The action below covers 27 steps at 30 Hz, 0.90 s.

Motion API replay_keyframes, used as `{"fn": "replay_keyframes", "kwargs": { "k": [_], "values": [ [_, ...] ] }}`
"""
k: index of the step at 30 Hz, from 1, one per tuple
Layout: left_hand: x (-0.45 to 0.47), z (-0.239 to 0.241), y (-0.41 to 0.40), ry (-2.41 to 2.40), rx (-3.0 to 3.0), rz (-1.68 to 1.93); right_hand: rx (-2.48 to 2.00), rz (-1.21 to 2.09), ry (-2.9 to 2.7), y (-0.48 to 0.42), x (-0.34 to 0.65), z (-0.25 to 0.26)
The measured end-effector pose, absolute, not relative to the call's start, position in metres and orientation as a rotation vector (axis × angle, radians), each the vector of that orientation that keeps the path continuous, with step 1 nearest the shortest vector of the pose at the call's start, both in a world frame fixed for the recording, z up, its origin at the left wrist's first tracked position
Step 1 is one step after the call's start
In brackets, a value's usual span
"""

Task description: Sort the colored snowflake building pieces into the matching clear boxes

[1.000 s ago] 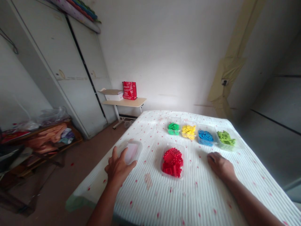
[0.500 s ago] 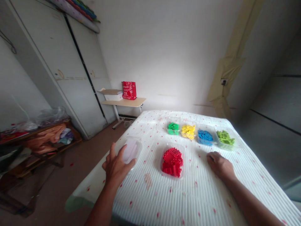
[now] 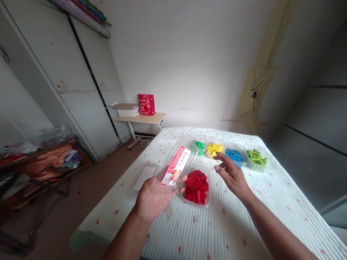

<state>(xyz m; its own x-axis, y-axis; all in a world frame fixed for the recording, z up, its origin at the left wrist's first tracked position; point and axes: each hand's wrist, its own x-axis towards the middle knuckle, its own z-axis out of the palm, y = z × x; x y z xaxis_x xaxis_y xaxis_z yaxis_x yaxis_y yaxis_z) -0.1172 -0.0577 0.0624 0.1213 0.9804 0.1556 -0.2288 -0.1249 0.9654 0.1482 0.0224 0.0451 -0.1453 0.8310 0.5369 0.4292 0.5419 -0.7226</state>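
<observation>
Labelled clear lid (image 3: 176, 165) is now raised above the tabletop (image 3: 225, 224), near the red pieces (image 3: 197, 187), its near end held by the left hand (image 3: 155, 199), grip partly closed; the right hand (image 3: 232, 176) is now lifted too, half open and empty, so two-handed handling seems possible.

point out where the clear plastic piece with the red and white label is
In the head view, the labelled clear piece is near the middle, held in the left hand, up and left of the red pieces in the picture.
</observation>
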Motion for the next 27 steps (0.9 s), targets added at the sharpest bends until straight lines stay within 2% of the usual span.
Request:
{"fn": "replay_keyframes", "kwargs": {
  "k": [3,7,12,18,22,27],
  "values": [
    [-0.096,0.06,-0.058,0.725,1.123,1.163,-0.849,0.707,-1.668,0.016,0.115,0.067],
    [-0.082,0.055,-0.056,0.615,1.029,1.066,-0.861,0.798,-1.503,0.019,0.1,0.07],
    [-0.088,0.041,-0.043,1.195,1.359,1.194,-1.08,0.742,-1.617,0.039,0.112,0.05],
    [-0.09,0.018,-0.033,1.956,1.829,0.768,-1.445,0.382,-1.953,0.054,0.123,0.024],
    [-0.085,0.015,-0.032,2.129,1.937,0.595,-1.642,0.249,-2.085,0.054,0.121,0.022],
    [-0.087,0.01,-0.028,2.141,1.933,0.557,-1.741,0.189,-2.136,0.055,0.119,0.024]
  ]
}}
